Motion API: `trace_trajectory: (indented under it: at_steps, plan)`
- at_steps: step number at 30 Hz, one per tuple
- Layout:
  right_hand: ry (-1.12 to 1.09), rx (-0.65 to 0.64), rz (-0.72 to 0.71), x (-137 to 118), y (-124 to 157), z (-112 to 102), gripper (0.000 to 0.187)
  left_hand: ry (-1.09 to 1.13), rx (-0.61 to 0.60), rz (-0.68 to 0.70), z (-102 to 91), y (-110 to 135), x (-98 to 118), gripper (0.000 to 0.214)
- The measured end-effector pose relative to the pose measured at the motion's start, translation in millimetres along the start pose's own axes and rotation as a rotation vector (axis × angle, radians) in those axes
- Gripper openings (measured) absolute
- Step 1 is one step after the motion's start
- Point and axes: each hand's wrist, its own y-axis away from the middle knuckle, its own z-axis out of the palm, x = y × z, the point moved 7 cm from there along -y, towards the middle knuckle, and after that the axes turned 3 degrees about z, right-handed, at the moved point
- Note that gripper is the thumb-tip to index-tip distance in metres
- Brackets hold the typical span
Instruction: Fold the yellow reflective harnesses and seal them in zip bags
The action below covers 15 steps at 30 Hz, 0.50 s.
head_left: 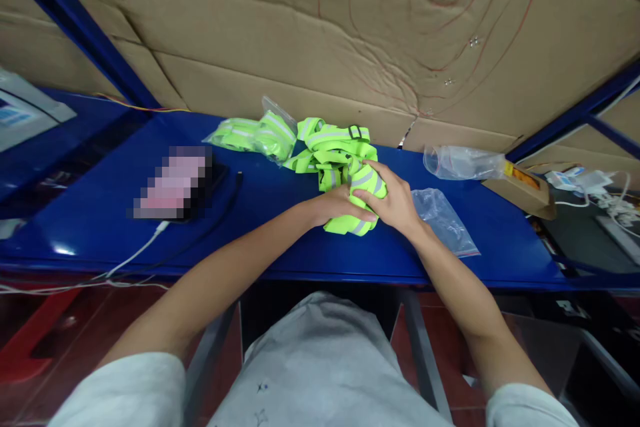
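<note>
Both hands are on a bundle of neon yellow-green reflective strap (367,180) with grey stripes, above the middle of the blue table. My right hand (395,197) wraps round its right side, thumb across the front. From the left, my left hand (337,205) grips the lower part, its fingers partly hidden by the fabric. Behind the bundle lies a loose heap of the same strap (333,140) with a black buckle (355,132). Whether the heap and the bundle are joined, I cannot tell. An open clear zip bag (445,220) lies flat beside my right forearm.
Packed neon straps in clear bags (255,135) lie at the back left. A pixelated device (173,183) with a white cable rests on the left of the blue table (295,257). A clear plastic roll (463,163) and an open cardboard box (523,192) are at right. Cardboard (275,33) walls the back.
</note>
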Motion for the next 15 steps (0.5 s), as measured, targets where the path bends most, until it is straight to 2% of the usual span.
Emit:
trace_trajectory:
  at_steps: [2, 6, 10, 13, 15]
  plan:
    - [-0.041, 0.017, 0.079, 5, 0, 2, 0.064, -0.167, 0.097, 0.053, -11.3, -4, 4, 0.054]
    - [-0.240, 0.014, 0.248, 23, -2, 12, 0.057, -0.426, 0.276, 0.073, -26.7, -6, 10, 0.035]
    - [-0.510, 0.052, 0.357, 31, -3, 14, 0.056, -0.639, 0.459, 0.082, -27.2, 4, 23, 0.047]
    - [-0.661, 0.082, 0.362, 27, -2, 10, 0.052, -0.848, 0.527, 0.154, -18.0, 13, 40, 0.054]
    - [-0.748, 0.095, 0.393, 25, -1, 9, 0.051, -0.910, 0.571, 0.211, -14.7, 19, 48, 0.066]
